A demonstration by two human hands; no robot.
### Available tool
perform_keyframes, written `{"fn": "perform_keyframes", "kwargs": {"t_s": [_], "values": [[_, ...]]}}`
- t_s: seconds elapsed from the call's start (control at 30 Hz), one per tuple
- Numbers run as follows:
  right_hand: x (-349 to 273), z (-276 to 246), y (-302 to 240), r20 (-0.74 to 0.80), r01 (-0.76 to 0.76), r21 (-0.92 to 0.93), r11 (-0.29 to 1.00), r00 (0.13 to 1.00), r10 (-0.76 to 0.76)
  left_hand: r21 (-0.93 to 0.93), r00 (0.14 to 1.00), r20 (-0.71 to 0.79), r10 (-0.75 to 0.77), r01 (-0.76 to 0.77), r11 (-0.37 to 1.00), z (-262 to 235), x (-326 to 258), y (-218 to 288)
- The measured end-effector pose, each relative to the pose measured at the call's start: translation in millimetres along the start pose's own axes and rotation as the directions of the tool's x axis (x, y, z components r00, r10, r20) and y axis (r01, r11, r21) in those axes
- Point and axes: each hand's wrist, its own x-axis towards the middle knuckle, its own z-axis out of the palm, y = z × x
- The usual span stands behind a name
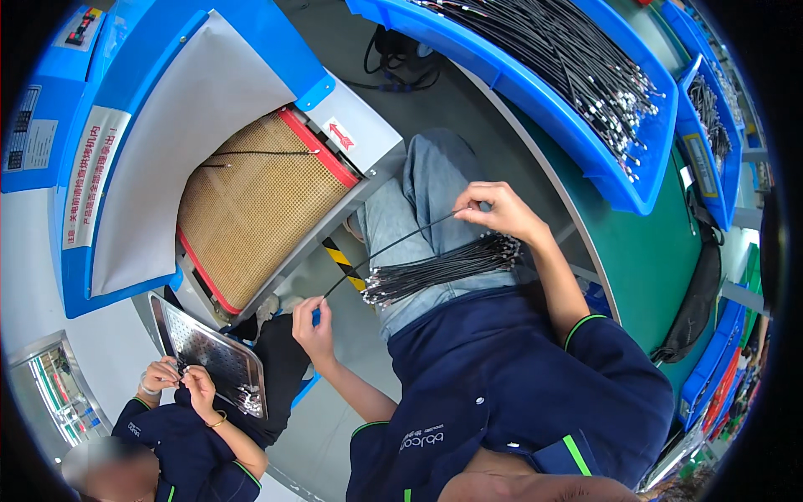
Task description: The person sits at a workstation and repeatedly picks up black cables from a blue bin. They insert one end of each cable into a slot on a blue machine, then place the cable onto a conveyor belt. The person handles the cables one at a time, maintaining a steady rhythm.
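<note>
At mid-frame, black cable (401, 240): pulled straight, slanting down to the left.
Left hand (314, 330), left of centre: fingertips pinched together on the cable's lower end.
Right hand (495, 207), right of centre: thumb and fingers pinched on its upper end.
Cable bundle (443, 269), mid-frame: across the lap (389, 213), beside the held cable.

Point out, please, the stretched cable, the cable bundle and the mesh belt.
Stretched cable (393, 245): head view, its mid-length.
Cable bundle (443, 270): head view, its middle.
Mesh belt (261, 211): head view, bare surface.
</note>
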Motion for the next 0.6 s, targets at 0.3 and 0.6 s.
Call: {"fn": "perform_keyframes", "kwargs": {"t_s": [0.3, 0.6], "values": [[-3.2, 0.8, -2.3, 0.009, -0.025, -0.008, 1.0, 1.0, 0.025, 0.009, 1.0, 0.008, 0.015, -0.015, 1.0, -0.9, -1.3, 2.5], [-7.1, -0.2, 0.3, 0.043, 0.041, -0.022, 0.999, 0.998, -0.04, 0.014, 1.0, -0.01, -0.022, 0.022, 1.0, -5.2, -3.9, 1.2]]}}
